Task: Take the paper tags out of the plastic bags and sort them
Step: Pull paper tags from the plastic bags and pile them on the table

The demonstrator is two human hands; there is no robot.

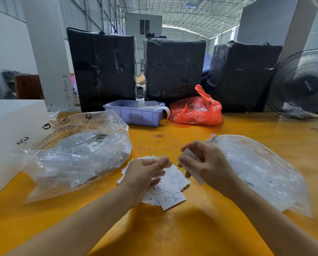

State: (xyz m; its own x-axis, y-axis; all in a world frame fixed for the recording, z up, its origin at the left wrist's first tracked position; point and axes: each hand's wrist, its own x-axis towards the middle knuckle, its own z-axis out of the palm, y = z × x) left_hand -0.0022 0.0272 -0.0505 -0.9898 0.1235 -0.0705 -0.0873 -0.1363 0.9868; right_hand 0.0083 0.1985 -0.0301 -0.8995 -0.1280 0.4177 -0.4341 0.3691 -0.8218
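Your right hand (203, 163) pinches a few tags (189, 157) above the counter (191, 228). Your left hand (145, 174) hovers relaxed over the loose tag pile (170, 193). A full bag (75, 154) lies left, a flat bag (261, 170) right.

Warehouse hall: truss roof (182, 13), white pillar (49, 52), black-wrapped bales (102, 69), perhaps cartons, standing fan (302, 84).
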